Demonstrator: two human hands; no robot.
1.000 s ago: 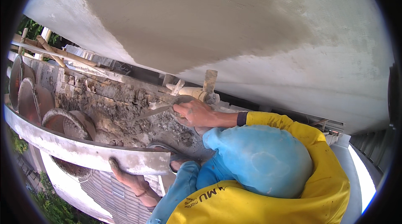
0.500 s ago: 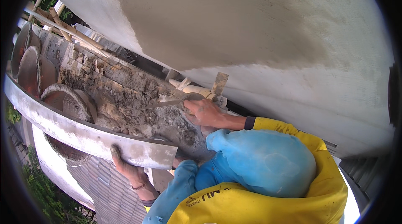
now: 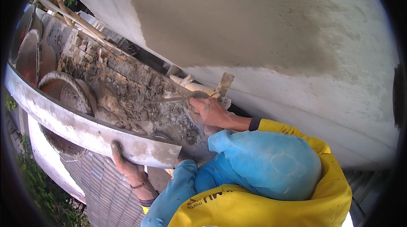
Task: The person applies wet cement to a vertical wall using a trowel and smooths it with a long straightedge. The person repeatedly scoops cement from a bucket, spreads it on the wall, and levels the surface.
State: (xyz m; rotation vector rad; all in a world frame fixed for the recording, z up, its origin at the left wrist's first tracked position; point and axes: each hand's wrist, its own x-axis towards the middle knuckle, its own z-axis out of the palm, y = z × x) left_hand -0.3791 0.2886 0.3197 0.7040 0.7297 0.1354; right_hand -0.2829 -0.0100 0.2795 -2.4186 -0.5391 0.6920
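Note:
My left hand [image 3: 127, 165] grips the lower edge of a long pale straightedge [image 3: 91, 131], its thumb lying against the mortar-stained face near the right end. The bar looks curved in this view and runs far off to the left. My right hand [image 3: 212, 112] is closed around a trowel [image 3: 165, 100], whose thin blade points left above the mortar-covered plank platform [image 3: 127, 87]. The trowel's handle is mostly hidden by my fingers. My bent blue-trousered knees are between my two arms.
Mortar-crusted buckets [image 3: 68, 93] stand at the left behind the straightedge. A plastered wall [image 3: 237, 19], with a darker damp patch, rises along the far side. Bamboo poles [image 3: 72, 19] cross at upper left. Below the platform's near side lies a corrugated roof [image 3: 104, 189].
The view has shifted slightly. Both hands keep their grips, and the straightedge and trowel stay nearly in place, the trowel blade lying a little flatter.

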